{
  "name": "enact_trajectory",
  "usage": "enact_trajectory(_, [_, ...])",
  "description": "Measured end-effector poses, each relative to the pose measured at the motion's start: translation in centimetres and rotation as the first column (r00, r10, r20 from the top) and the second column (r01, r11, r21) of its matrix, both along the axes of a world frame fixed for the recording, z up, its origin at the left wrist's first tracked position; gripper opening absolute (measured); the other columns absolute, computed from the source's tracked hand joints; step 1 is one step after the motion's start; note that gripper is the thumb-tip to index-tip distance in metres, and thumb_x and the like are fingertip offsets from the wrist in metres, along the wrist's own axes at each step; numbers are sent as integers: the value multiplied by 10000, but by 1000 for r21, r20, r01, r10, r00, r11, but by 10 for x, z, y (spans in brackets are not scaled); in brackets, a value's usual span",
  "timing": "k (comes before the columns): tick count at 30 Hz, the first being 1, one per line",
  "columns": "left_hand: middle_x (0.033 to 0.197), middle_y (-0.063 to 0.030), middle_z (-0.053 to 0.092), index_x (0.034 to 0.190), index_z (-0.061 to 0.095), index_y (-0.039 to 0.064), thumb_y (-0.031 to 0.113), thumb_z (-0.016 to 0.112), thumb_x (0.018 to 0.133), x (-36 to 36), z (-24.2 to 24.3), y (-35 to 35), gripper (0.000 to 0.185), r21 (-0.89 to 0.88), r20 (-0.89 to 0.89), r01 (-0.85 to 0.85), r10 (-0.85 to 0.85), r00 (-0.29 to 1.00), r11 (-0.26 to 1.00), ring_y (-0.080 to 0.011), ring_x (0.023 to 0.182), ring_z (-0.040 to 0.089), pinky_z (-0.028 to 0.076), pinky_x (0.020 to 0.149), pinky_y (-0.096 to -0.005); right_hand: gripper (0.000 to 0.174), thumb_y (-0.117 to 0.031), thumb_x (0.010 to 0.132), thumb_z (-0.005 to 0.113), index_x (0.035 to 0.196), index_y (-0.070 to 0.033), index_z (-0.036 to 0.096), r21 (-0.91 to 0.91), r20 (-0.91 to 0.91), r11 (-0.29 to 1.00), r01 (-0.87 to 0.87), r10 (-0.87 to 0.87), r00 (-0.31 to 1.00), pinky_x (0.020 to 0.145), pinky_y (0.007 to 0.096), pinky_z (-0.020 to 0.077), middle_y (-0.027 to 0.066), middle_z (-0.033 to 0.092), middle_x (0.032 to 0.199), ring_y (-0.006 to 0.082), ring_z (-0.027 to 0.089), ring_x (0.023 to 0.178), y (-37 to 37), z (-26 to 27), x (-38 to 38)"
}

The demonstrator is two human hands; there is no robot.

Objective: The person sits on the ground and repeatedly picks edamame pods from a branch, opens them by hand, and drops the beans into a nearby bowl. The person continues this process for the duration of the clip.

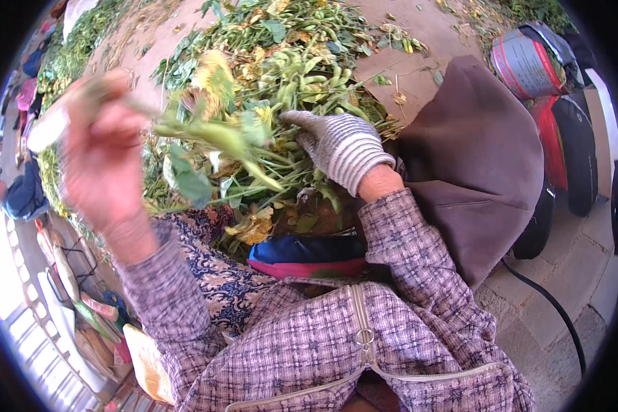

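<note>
My left hand (103, 159), bare and blurred, is raised at the left with its fingers curled around the stem of a bean plant. That plant's green pods and leaves (221, 136) reach across toward my right hand (340, 147), which wears a grey-and-white striped knitted glove. The gloved fingers rest among stems and pods; whether they grip any is hidden. Beyond both hands lies a heap of pod-bearing bean plants (309, 77), with green and yellowed leaves. Patterned dark blue cloth (221, 293) covers the lap, beside a blue and pink item (309, 255).
Brown cloth (474, 170) drapes at the right, near a printed round container (528, 64) and a red bag (548, 139). A black cable (551, 293) crosses the paving. More plants (67, 72) lie at the far left, where a person in dark blue (24, 193) is visible.
</note>
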State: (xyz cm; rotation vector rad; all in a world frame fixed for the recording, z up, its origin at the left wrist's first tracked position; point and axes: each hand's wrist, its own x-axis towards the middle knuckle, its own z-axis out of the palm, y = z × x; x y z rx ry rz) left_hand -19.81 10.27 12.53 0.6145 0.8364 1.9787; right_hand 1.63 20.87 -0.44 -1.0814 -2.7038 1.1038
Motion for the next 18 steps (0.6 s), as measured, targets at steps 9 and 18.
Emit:
enact_trajectory(9, [840, -134, 684, 961, 642, -1, 222, 619, 905, 51, -36, 26, 231, -274, -460, 57, -183, 869, 960, -180, 702, 679, 569, 654, -290, 259, -175, 976, 475, 897, -2, 652, -148, -524, 948, 281, -316, 791, 580, 260, 459, 64, 613, 697, 110, 553, 602, -12, 22, 37])
enact_trajectory(18, [880, -147, 683, 1019, 612, -9, 215, 608, 917, 79, -36, 28, 246, -317, -542, 48, -223, 810, 947, -193, 731, 683, 568, 694, -316, 414, -363, 985, 454, 975, -11, 672, -690, -355, 719, -78, -244, 902, 436, 191, 325, -34, 490, 542, 43, 409, 447, -36, 47, 54])
